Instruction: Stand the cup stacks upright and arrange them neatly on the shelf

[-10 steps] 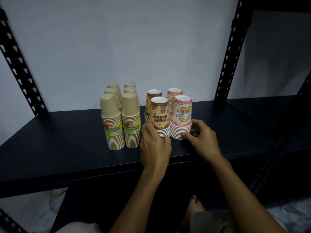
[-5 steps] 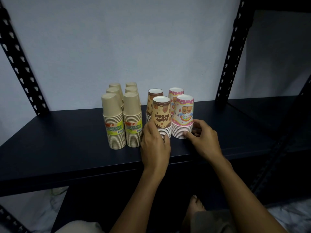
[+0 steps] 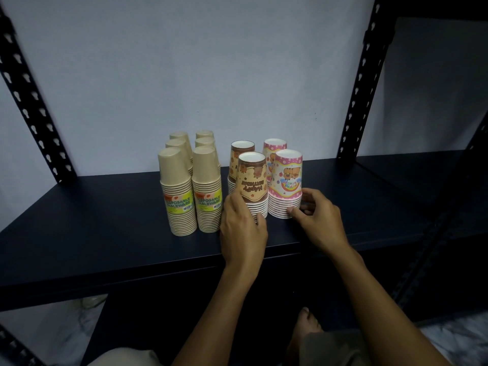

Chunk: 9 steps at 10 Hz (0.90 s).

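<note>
Several stacks of upturned paper cups stand on the black shelf (image 3: 79,233). The plain tan stacks (image 3: 179,191) form two rows at the left, several in all, the front two with yellow labels. To their right stand a brown birthday stack (image 3: 252,180) and a pink birthday stack (image 3: 286,183), each with a matching stack behind it. My left hand (image 3: 243,228) grips the base of the front brown stack. My right hand (image 3: 315,220) holds the base of the front pink stack, thumb in front and fingers curled round its right side.
Black perforated uprights (image 3: 361,75) frame the shelf at left and right, with a pale wall behind. A second shelf section (image 3: 422,175) continues to the right. A bare foot (image 3: 306,323) shows below the shelf edge.
The brown and pink front stacks have slid a little farther back on the shelf with both hands still on their bases. The view has shifted slightly.
</note>
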Each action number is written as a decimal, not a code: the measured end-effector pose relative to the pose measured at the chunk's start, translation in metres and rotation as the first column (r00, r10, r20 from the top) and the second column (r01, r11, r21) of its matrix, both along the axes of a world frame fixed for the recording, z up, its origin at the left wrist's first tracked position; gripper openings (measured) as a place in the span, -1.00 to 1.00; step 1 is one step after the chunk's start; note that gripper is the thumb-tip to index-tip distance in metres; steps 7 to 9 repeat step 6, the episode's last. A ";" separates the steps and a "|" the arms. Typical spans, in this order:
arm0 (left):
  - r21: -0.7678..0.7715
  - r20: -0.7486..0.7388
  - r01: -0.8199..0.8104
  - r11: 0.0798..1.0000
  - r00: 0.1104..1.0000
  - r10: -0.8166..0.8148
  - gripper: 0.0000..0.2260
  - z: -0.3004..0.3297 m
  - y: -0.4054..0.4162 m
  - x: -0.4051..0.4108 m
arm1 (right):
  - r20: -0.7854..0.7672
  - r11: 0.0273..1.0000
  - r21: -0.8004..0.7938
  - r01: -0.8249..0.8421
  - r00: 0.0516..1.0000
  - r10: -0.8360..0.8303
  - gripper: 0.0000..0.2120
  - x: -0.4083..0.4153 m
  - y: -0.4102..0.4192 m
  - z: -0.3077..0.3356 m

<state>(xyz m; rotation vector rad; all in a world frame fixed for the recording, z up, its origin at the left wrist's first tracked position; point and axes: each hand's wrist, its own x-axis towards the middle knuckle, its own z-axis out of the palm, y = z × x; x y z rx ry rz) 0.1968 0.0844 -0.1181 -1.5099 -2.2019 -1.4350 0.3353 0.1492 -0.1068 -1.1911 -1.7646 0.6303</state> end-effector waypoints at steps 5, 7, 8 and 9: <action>-0.103 -0.050 0.028 0.994 0.998 -0.034 -0.55 -0.003 -0.029 -0.003 | 0.345 0.997 0.005 0.076 0.936 -0.073 -0.52 0.013 0.000 -0.002; -0.145 -0.142 0.005 0.989 0.990 -0.026 -0.83 -0.005 -0.049 -0.013 | 0.427 0.996 0.011 0.084 0.901 -0.081 -0.71 0.013 -0.004 -0.001; -0.145 -0.142 0.005 0.989 0.990 -0.026 -0.83 -0.005 -0.049 -0.013 | 0.427 0.996 0.011 0.084 0.901 -0.081 -0.71 0.013 -0.004 -0.001; -0.145 -0.142 0.005 0.989 0.990 -0.026 -0.83 -0.005 -0.049 -0.013 | 0.427 0.996 0.011 0.084 0.901 -0.081 -0.71 0.013 -0.004 -0.001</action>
